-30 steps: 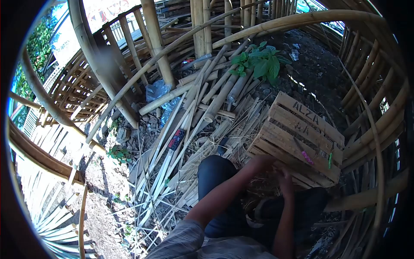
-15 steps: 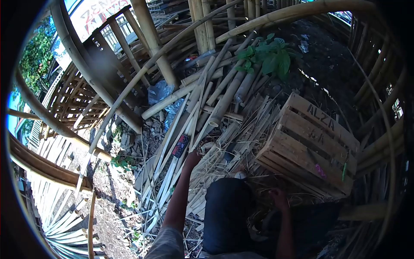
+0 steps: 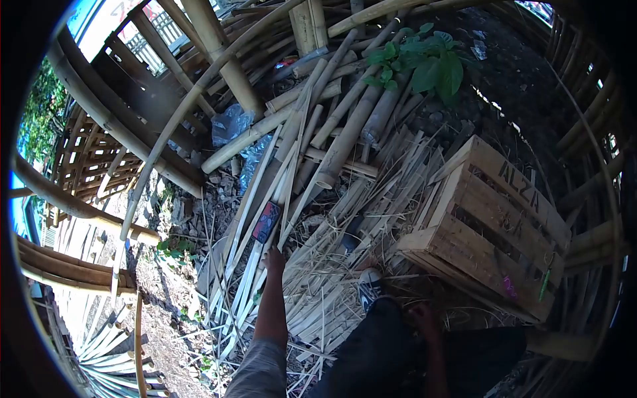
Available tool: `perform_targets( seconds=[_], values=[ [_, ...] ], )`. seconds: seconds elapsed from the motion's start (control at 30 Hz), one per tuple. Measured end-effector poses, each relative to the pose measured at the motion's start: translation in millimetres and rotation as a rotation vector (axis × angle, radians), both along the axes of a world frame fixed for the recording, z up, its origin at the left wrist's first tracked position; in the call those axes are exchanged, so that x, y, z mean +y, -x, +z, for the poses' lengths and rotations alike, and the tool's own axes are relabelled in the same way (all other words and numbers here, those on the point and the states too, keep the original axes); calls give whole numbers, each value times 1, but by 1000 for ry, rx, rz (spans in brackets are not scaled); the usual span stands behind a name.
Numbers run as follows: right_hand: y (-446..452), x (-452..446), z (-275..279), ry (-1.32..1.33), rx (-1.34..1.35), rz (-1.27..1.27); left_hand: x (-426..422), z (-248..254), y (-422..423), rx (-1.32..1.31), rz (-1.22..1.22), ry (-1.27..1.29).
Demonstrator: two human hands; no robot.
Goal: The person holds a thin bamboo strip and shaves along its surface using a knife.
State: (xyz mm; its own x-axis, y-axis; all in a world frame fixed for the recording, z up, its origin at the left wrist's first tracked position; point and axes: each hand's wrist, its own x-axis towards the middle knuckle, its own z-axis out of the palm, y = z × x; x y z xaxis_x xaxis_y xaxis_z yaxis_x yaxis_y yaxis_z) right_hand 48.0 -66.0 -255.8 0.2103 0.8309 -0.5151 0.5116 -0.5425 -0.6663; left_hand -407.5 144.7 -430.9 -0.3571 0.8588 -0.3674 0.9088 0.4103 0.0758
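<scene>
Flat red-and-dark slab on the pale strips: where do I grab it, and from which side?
Pinch the slab by its two long edges, about midway, probably best from above with the left hand, which is just off its near end. It lies broad face up, longer than wide, roughly in line with the strips, so gripping across its width should suit. Its thickness is unclear.

wooden crate [image 3: 474, 245]: 1 | sneaker [image 3: 370, 290]: 1 | red-and-black object [image 3: 266, 223]: 1 | bamboo strips [image 3: 243, 278]: many, uncountable

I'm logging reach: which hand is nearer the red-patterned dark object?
Left. The left hand is close to the near end of the red-patterned dark object; the right hand is well away, near the wooden crate.
</scene>
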Motion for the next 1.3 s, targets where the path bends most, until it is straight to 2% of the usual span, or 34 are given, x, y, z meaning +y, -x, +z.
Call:
perform_targets(
  seconds=[0.07,0.13,0.23,0.27,0.3,0.37,0.5,0.57,0.63,0.7,0.77,0.8,0.9,0.97,1.07,1.17,1.3],
  values=[
    [4,4,5,-6,-28,70,-4,-5,2,56,-56,-10],
    [1,0,-11,-2,6,58,-12,2,-1,115,-133,-197],
    [4,3,-10,2,63,38,-19,13,4,73,-61,-293],
    [8,6,-6,9,84,29,-22,11,11,65,-103,-457],
    [10,7,-4,-2,82,24,-26,14,19,62,-107,-468],
    [13,9,1,-27,128,10,-26,22,27,31,-200,-645],
    [26,20,45,37,186,-4,-29,101,9,-162,-159,-694],
    [29,22,57,49,206,-7,-27,125,-3,-230,-108,-789],
    [36,23,94,-47,155,34,-30,171,-23,-315,-120,-779],
    [40,24,122,-143,92,69,-31,185,-35,-318,-221,-853],
    [41,22,142,-267,116,71,-43,225,-64,-735,-90,-944],
    [42,20,155,-281,114,61,-39,218,-68,-683,-106,-1013],
    [35,5,196,-365,53,68,-52,262,-94,-789,-132,-971],
    [24,-6,212,-497,0,142,-50,271,-103,-757,-217,-1022],
    [0,-22,226,-561,-89,168,-51,309,-125,-690,-400,-1086],
    [-16,-34,250,-590,-9,132,-48,354,-153,-720,-479,-1097],
    [-29,-49,276,-537,-12,113,-33,418,-198,-585,-628,-1042]
  ],
)
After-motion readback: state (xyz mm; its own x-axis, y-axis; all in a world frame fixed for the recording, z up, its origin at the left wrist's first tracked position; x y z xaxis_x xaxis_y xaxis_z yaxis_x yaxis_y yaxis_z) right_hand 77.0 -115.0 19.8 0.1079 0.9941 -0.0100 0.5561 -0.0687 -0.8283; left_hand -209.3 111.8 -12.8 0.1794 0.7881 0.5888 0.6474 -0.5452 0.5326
